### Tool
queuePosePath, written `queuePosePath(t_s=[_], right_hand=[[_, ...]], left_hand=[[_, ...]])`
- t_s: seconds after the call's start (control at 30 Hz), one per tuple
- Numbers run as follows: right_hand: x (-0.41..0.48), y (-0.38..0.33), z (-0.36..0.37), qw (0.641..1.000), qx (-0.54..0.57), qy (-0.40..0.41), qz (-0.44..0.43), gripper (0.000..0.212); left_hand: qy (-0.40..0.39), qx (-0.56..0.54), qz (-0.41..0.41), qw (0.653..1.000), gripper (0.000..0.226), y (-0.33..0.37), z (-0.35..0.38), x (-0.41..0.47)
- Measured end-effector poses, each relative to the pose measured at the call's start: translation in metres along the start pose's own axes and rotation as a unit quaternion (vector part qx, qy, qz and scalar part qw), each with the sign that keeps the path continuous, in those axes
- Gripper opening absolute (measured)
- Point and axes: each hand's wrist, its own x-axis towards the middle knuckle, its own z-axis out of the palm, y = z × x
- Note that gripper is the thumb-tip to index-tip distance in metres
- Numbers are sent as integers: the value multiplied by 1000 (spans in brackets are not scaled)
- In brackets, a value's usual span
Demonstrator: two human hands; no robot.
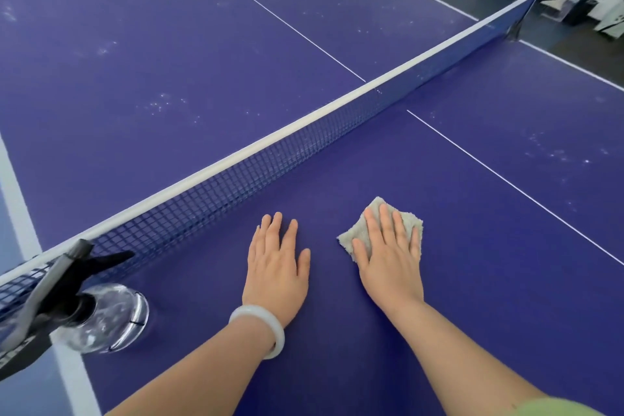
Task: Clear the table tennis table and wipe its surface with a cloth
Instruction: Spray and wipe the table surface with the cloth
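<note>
While left hand (277,260) rests flat | right hand (388,260) presses cloth (349,236) (possibly folded)

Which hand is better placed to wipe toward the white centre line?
Right. The right hand presses flat on the cloth, nearer that line; the left hand lies bare on the table.

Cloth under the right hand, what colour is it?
The cloth is a pale greyish beige, clearest in the head view.
</note>
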Motion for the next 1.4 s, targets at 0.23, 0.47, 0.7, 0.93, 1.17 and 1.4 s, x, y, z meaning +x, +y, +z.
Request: queuePosePath(t_s=[0.23, 0.47, 0.7, 0.93, 1.17, 1.4], right_hand=[[1, -3, -4, 999, -2, -35, 22, 61], [-130, -28, -1, 976, 10, -38, -216, 63], [-110, 110, -7, 991, 8, -18, 136, 60], [-138, -17, 3, 998, 1, 8, 65, 62], [-247, 21, 1, 998, -21, -38, -34, 61], [-231, 55, -14, 895, 78, -43, 438, 63]], left_hand=[[-15, 64, 16, 998, 62, -34, -3, -83], [-16, 135, 54, 989, 62, -49, 3, -162], [-40, 154, 23, 987, 61, -39, -5, -160], [-29, 179, 24, 983, 61, -42, -2, -162], [-28, 168, 21, 985, 63, -41, -1, -163], [-34, 146, 20, 989, 64, -41, -1, -164]])
